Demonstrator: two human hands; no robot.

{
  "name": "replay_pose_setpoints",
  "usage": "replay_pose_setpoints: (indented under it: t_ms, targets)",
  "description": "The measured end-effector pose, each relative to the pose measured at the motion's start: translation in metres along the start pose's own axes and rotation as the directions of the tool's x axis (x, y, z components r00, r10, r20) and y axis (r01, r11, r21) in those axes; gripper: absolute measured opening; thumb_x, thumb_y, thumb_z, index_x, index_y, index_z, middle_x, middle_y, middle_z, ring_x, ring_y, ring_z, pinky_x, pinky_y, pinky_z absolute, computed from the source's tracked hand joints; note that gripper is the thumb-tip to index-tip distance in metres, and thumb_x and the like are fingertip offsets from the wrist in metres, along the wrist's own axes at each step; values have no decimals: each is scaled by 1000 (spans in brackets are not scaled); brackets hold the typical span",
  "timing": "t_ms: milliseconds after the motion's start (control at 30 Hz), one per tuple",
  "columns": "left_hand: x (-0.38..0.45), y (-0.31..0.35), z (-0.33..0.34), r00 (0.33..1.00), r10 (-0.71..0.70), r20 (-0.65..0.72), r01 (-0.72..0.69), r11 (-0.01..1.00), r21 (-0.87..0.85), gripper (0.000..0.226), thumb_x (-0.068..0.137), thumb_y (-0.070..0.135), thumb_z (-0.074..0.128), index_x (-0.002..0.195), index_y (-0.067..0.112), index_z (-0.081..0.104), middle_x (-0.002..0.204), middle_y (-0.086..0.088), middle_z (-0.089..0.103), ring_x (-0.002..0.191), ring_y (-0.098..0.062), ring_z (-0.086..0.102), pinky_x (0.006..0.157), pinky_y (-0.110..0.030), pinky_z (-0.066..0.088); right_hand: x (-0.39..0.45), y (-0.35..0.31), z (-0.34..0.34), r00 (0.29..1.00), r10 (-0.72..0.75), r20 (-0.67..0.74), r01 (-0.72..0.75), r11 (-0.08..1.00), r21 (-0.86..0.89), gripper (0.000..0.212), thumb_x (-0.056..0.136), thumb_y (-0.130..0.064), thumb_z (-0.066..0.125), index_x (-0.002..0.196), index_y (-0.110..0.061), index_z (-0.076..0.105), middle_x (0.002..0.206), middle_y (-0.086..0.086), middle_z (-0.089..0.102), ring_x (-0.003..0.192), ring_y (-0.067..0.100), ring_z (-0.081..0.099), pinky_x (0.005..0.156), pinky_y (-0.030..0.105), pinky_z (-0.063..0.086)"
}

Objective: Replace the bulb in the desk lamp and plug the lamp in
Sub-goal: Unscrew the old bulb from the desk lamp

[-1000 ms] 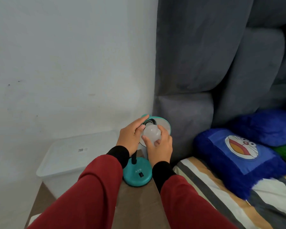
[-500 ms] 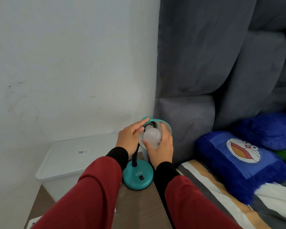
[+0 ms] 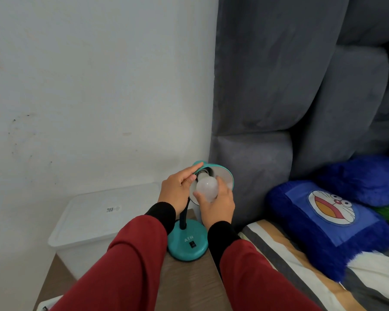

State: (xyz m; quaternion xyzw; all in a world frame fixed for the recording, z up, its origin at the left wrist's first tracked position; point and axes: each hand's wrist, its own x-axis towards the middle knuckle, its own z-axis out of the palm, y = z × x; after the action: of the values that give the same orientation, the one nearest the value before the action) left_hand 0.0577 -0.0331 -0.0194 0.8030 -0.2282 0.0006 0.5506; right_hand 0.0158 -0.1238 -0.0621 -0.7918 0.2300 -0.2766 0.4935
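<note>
A teal desk lamp stands on a wooden bedside table (image 3: 189,279), its round base (image 3: 187,242) near the table's right edge and its shade (image 3: 225,173) tilted toward me. A white frosted bulb (image 3: 207,187) sits with its neck in the shade's socket. My right hand (image 3: 218,204) is wrapped around the bulb from below. My left hand (image 3: 177,187) grips the shade's left rim and back, thumb on top. The lamp's cord and plug are hidden.
A translucent white plastic box (image 3: 94,221) with a lid stands on the table's left, against the white wall. A grey padded headboard (image 3: 279,108) rises just right of the lamp. A striped bed (image 3: 301,265) with blue cushions (image 3: 330,223) lies to the right.
My right hand has shifted its fingers around the bulb, which keeps its place in the socket. The left hand stays on the shade. The view has shifted slightly.
</note>
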Motion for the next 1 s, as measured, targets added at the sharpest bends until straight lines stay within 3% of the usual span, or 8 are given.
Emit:
replay_pose_setpoints:
  t_ms: [100,233,400,533,667,733,833,1000]
  targets:
    - [0,1,0,1000,-12,8,12,1000,-16,38,100,10,43,129,31,56,137,6,55,129,-6,46,97,-3,29,-3,-1,0,990,-141,0,140,985,-96,73,81,-8,67,142,-27,34,143,4,34,131,22,37,108,24,33]
    - [0,1,0,1000,-6,8,6,1000,1,38,100,10,43,129,32,56,137,6,55,129,-7,46,94,0,29,-3,-6,1,998,69,11,-70,994,82,81,78,-29,74,145,-22,28,143,11,40,132,27,42,104,30,37]
    - [0,0,-1,1000,-9,11,9,1000,-5,39,100,11,43,129,33,56,137,6,55,127,-6,46,91,2,29,-3,-5,4,996,-93,-9,93,996,-14,73,81,-10,68,143,-25,33,146,6,31,135,23,37,106,23,32]
    - [0,1,-1,1000,-12,12,12,1000,-9,38,100,12,42,128,34,56,138,6,55,126,-4,46,91,1,29,0,-6,7,994,109,16,-110,985,131,80,78,-34,74,144,-20,31,142,10,45,130,27,45,104,31,39]
    - [-1,2,-2,1000,-15,10,15,1000,-24,39,100,10,43,128,32,57,136,6,56,117,2,46,92,1,29,-3,-7,3,994,-104,19,106,986,-128,69,81,-10,66,141,-28,36,143,-1,39,130,23,41,105,28,35]
    - [-1,2,-3,1000,-16,15,17,999,-31,38,100,10,43,128,32,57,136,6,56,118,1,46,91,1,29,-5,-6,3,991,-128,39,131,985,-112,73,81,-10,68,142,-29,33,148,0,31,132,22,38,104,25,36]
    - [-1,2,-2,1000,-14,13,15,1000,-20,39,100,10,43,128,32,57,137,6,55,127,-5,46,95,-2,30,-3,-9,-1,1000,-9,21,9,1000,-6,77,79,-22,73,143,-26,30,144,6,36,129,23,43,99,24,37]
    - [-2,4,-2,1000,-17,14,17,1000,-19,38,100,9,43,128,31,57,136,6,56,127,-6,47,96,-4,31,-4,-5,0,984,-170,57,177,976,-129,69,82,0,61,140,-29,38,147,4,27,136,24,34,110,25,33]
